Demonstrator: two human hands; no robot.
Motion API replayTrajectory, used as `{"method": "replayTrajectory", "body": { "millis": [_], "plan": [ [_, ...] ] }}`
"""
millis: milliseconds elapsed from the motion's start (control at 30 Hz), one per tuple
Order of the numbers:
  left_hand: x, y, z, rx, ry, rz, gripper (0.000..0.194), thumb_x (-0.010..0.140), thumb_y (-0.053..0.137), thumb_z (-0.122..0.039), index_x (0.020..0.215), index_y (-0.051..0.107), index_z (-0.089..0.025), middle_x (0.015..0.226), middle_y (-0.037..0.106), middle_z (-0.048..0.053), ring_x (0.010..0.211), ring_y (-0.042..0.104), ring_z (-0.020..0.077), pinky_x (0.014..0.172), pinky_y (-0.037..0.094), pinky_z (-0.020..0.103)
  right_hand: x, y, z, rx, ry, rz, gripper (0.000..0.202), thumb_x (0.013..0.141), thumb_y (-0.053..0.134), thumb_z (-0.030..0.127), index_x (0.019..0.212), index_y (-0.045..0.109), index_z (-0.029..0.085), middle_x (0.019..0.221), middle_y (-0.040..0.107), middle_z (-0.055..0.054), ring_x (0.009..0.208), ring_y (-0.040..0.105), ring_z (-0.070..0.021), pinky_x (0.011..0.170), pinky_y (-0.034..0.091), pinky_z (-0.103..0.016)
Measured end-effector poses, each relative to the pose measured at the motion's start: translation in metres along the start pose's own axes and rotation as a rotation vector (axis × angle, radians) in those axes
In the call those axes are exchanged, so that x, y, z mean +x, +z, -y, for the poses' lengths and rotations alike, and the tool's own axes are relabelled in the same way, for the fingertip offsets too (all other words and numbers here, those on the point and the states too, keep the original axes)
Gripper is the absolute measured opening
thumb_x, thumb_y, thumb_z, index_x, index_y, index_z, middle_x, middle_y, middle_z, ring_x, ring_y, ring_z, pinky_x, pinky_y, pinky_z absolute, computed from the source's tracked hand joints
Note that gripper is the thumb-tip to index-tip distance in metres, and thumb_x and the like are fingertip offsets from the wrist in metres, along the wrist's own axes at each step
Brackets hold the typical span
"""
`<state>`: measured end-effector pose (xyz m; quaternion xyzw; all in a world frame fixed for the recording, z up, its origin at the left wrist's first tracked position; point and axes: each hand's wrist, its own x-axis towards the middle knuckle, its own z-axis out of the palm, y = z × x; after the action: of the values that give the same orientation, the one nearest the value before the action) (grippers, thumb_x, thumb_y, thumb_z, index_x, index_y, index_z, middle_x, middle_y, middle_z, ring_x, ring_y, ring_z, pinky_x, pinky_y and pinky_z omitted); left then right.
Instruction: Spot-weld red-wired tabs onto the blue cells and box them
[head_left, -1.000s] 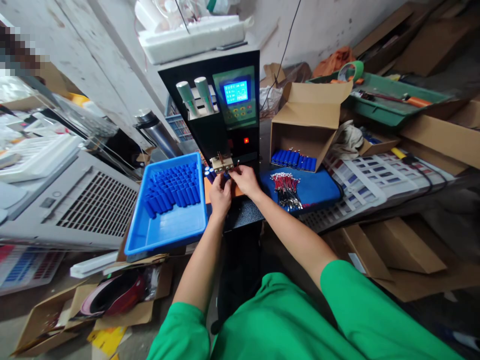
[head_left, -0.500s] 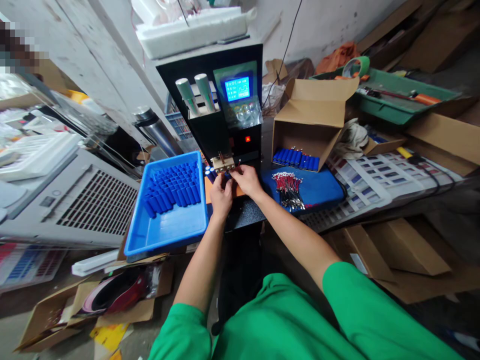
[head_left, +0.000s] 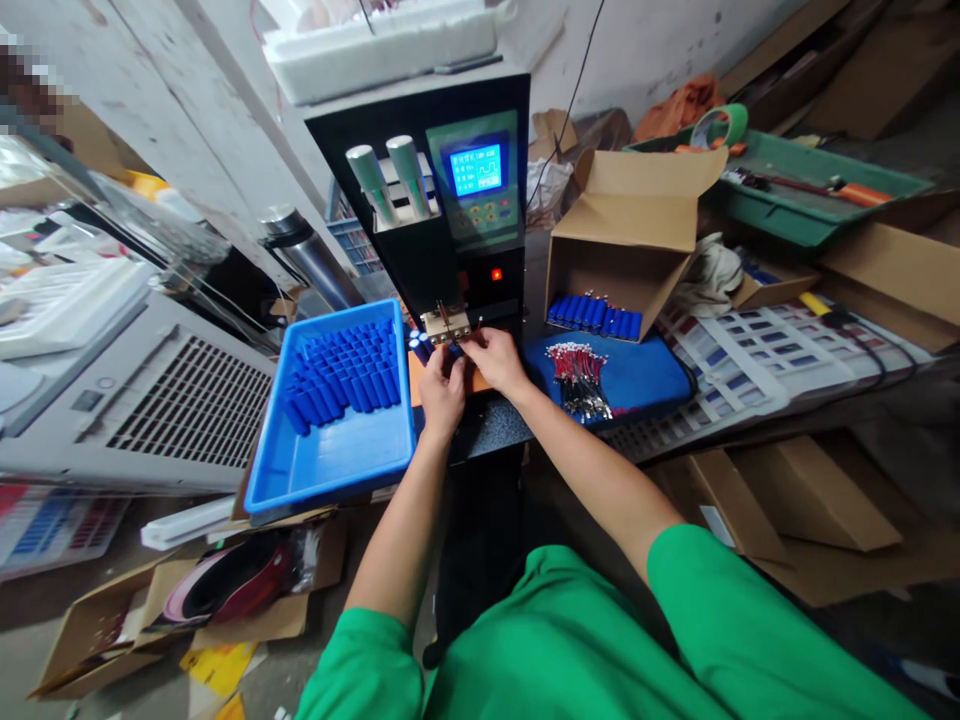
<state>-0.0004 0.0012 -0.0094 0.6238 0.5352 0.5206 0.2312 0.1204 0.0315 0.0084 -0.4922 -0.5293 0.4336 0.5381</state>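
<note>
A black machine (head_left: 420,265) with a lit blue screen (head_left: 476,169) stands in front of me, its small brass-coloured head (head_left: 446,325) low at the front. Just under that head, my left hand (head_left: 444,390) is closed around a blue cylindrical cell that is mostly hidden. My right hand (head_left: 495,360) is pinched close beside it, at the head's right side; what its fingertips hold is too small to name. Blue cells fill the upper part of a blue tray (head_left: 330,470) to the left. Red and black wires (head_left: 581,375) lie bundled on a blue pad (head_left: 645,385) to the right.
An open cardboard box (head_left: 637,220) with blue cells stands behind the pad. A green tray (head_left: 810,215) with tools is at the back right. A metal flask (head_left: 311,260) stands behind the blue tray. White foam (head_left: 382,50) rests on the machine.
The camera view has shifted slightly, and the screen's display looks different. Both hands remain in nearly the same place under the machine head.
</note>
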Motion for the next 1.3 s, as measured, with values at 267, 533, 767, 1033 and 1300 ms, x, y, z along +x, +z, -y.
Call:
{"method": "replayTrajectory", "body": {
  "millis": [267, 533, 767, 1033, 1300],
  "plan": [
    [-0.002, 0.0, -0.001, 0.018, 0.021, -0.012, 0.035, 0.092, 0.059, -0.03, 0.125, 0.064, -0.018, 0.11, 0.073, 0.008, 0.104, 0.068, 0.0225, 0.099, 0.054, 0.038, -0.002, -0.001, 0.003, 0.002, -0.017, -0.002, 0.023, 0.084, 0.066, 0.038, 0.077, 0.069, 0.016, 0.08, 0.075, -0.006, 0.077, 0.068, -0.0205, 0.067, 0.048, -0.027],
    [-0.001, 0.0, 0.006, 0.01, 0.045, -0.01, 0.032, 0.093, 0.058, -0.03, 0.122, 0.064, -0.018, 0.111, 0.073, 0.007, 0.101, 0.069, 0.0204, 0.096, 0.055, 0.036, -0.001, 0.0, -0.007, 0.015, -0.009, 0.012, 0.022, 0.084, 0.067, 0.039, 0.085, 0.069, 0.018, 0.085, 0.075, -0.006, 0.082, 0.069, -0.0205, 0.075, 0.053, -0.03],
    [0.002, 0.0, 0.007, 0.014, 0.036, -0.001, 0.03, 0.092, 0.059, -0.031, 0.119, 0.064, -0.018, 0.108, 0.072, 0.008, 0.1, 0.069, 0.0213, 0.095, 0.055, 0.037, -0.006, -0.01, -0.011, -0.032, -0.052, 0.056, 0.016, 0.083, 0.069, 0.034, 0.083, 0.066, 0.019, 0.084, 0.073, -0.004, 0.082, 0.067, -0.019, 0.078, 0.053, -0.03],
    [0.004, -0.001, 0.003, 0.003, 0.032, -0.005, 0.027, 0.09, 0.059, -0.03, 0.114, 0.065, -0.018, 0.103, 0.072, 0.007, 0.094, 0.067, 0.0196, 0.091, 0.054, 0.034, -0.01, -0.016, -0.011, -0.16, -0.068, 0.054, 0.021, 0.081, 0.068, 0.032, 0.068, 0.06, 0.019, 0.069, 0.064, -0.001, 0.067, 0.057, -0.0156, 0.07, 0.047, -0.029],
    [0.009, -0.003, -0.001, -0.103, 0.02, 0.046, 0.026, 0.085, 0.065, -0.031, 0.107, 0.066, -0.018, 0.098, 0.073, 0.007, 0.091, 0.069, 0.0198, 0.089, 0.056, 0.036, -0.011, -0.021, -0.009, 0.029, -0.052, 0.127, 0.029, 0.077, 0.068, 0.039, 0.059, 0.059, 0.018, 0.052, 0.055, 0.002, 0.057, 0.051, -0.0129, 0.056, 0.038, -0.024]
  ]
}}
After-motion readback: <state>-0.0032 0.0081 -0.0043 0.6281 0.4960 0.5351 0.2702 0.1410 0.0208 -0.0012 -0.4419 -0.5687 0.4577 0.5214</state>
